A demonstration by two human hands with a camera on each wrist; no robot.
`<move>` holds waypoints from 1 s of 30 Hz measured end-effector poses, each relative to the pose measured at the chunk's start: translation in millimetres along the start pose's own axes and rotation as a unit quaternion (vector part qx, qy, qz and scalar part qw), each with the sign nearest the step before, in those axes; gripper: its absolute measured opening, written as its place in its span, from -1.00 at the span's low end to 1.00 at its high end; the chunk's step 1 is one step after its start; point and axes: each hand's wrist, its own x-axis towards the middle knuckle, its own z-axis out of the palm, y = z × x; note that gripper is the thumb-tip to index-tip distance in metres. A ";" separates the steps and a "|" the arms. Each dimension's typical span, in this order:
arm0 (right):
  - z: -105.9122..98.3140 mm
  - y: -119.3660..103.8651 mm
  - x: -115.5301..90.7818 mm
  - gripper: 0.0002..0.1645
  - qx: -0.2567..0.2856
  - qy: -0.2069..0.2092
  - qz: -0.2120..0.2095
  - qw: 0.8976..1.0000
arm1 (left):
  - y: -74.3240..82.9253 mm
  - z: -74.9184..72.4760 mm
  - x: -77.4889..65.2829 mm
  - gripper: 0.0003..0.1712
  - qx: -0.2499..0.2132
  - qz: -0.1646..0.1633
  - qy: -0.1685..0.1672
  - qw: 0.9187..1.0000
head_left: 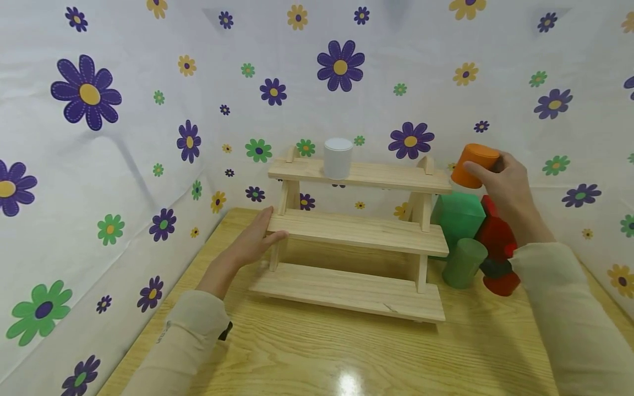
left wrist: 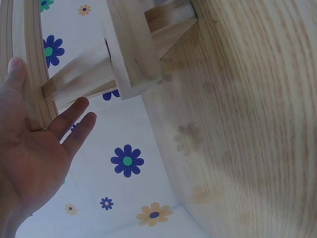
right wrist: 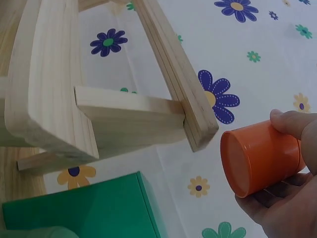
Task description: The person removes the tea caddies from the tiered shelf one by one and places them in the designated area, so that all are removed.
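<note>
A three-tier wooden stand (head_left: pixel 356 228) stands on the table, and a white cylinder (head_left: pixel 338 159) sits upright on its top tier. My left hand (head_left: pixel 252 237) holds the left end of the middle tier; in the left wrist view the thumb lies on one side of the board and the fingers (left wrist: pixel 79 126) reach past the other. My right hand (head_left: pixel 515 184) grips an orange cylinder (head_left: pixel 473 165) between thumb and fingers, tilted, in the air just beyond the top tier's right end. The right wrist view has the cylinder's round end (right wrist: pixel 236 164) facing the stand.
Right of the stand are a green box (head_left: pixel 458 217), a green cylinder (head_left: pixel 464 264) and red objects (head_left: pixel 495 234), partly behind my right arm. A flower-patterned cloth (head_left: pixel 277 49) hangs behind and at both sides of the wooden table (head_left: pixel 297 352).
</note>
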 end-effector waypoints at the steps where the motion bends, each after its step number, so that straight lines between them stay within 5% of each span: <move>1: -2.3 1.4 -0.1 0.06 0.000 0.000 0.003 1.000 | 0.0 0.1 0.1 0.09 0.000 0.000 0.000 1.000; 30: -18.7 16.5 -13.0 0.12 -0.039 -0.021 0.026 0.999 | -0.8 0.5 0.7 0.08 0.000 0.005 -0.001 1.000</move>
